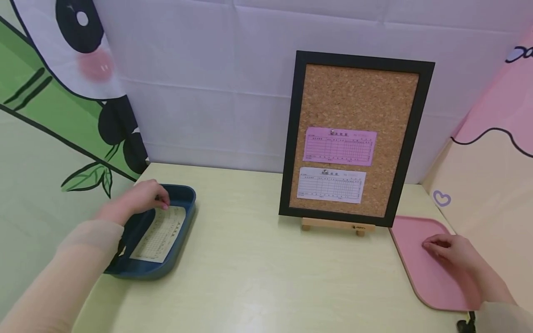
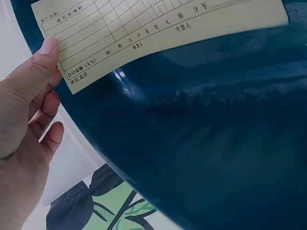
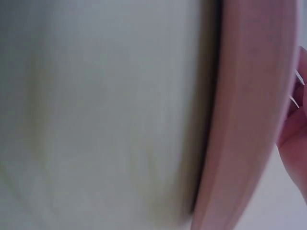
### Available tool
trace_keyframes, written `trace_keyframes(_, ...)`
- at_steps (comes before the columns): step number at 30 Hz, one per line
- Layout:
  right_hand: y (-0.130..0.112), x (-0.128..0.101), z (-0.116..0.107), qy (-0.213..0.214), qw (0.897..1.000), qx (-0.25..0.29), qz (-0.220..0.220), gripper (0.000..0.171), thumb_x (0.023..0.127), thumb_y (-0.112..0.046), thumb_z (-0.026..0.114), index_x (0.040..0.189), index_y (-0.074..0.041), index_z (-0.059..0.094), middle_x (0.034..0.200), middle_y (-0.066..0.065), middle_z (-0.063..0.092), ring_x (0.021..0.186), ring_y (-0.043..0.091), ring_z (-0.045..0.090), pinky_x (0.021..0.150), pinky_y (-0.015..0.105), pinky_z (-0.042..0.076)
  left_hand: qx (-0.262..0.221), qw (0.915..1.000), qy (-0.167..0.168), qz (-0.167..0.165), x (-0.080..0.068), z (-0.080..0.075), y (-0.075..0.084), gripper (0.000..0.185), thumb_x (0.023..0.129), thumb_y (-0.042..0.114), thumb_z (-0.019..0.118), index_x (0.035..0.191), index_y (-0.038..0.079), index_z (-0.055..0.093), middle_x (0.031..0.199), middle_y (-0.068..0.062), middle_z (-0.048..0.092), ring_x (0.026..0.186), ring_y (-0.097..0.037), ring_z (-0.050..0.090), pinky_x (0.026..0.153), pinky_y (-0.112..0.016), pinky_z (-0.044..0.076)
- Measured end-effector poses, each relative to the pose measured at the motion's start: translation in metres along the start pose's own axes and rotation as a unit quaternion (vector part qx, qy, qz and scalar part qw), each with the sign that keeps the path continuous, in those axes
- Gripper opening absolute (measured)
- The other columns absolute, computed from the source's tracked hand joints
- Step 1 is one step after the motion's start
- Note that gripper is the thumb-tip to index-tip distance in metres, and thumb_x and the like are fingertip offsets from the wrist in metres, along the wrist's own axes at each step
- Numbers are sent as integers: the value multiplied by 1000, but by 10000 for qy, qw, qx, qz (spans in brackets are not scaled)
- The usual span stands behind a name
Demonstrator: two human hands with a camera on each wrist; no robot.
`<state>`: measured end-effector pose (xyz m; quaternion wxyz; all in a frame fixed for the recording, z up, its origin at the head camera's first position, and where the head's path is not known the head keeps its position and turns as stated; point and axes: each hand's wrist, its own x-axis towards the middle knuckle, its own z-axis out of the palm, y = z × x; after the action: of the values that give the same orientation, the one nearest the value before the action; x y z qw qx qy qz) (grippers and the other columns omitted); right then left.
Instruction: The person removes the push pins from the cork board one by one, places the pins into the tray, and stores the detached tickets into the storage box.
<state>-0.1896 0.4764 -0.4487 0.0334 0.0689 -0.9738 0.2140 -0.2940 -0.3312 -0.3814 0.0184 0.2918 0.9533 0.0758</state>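
At the blue tray [image 1: 189,208] on the left, my left hand [image 1: 145,196] pinches the end of a pale yellow printed receipt slip [image 1: 160,236]. In the left wrist view, the thumb lies on top of the slip's corner [image 2: 81,72] with the other fingers curled below. Over the pink tray [image 1: 416,226] on the right hovers my right hand [image 1: 454,249], its fingers bent together. Small pale glints show by its fingers in the right wrist view; whether it holds something I cannot tell. A pink slip [image 1: 339,147] and a white slip [image 1: 331,186] are pinned to a cork board [image 1: 358,101].
The black-framed board leans on a small wooden stand [image 1: 339,225] towards the back of the pale table [image 1: 233,259]. A black object [image 1: 466,323] lies by the pink tray's near edge. Printed cloth [image 1: 208,92] hangs behind and at both sides.
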Motion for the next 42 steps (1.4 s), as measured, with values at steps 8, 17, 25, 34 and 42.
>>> trace_keyframes(8,-1,-1,-3,-330,9986,296,304,26,88,-25,67,100,-2,71,78,-5,66,62,-3,49,56,20,44,-179,9996,11,-235,1,2,4,8,76,9,77,81,12,73,78,3,68,69,-10,58,69,-38,52)
trace_keyframes(17,-18,-8,-16,-473,9956,593,550,35,91,-26,63,112,3,64,77,3,62,57,9,52,53,23,43,-121,9995,196,-202,0,-5,13,16,77,10,76,91,6,72,87,-5,71,81,-23,64,76,-45,50)
trace_keyframes(25,-21,-11,-29,201,9980,468,368,33,90,-26,65,106,3,65,78,-1,65,59,6,52,51,23,44,-296,9971,440,-548,-2,-26,34,26,80,11,74,103,0,70,98,-14,70,93,-32,64,84,-50,48)
trace_keyframes(34,-38,-9,-51,730,9964,269,332,33,90,-28,65,110,-2,63,77,-8,64,65,-6,49,50,22,46,-276,9887,1012,-1076,1,-47,60,37,83,19,72,115,2,64,112,-21,65,106,-37,57,90,-54,42)
trace_keyframes(42,-60,-6,-63,1274,9905,513,-49,26,90,-24,64,109,-6,64,80,-34,56,68,-12,49,51,16,42,-249,9780,1598,-1318,4,-60,96,37,85,27,70,114,4,65,113,-20,65,110,-41,53,101,-60,30)
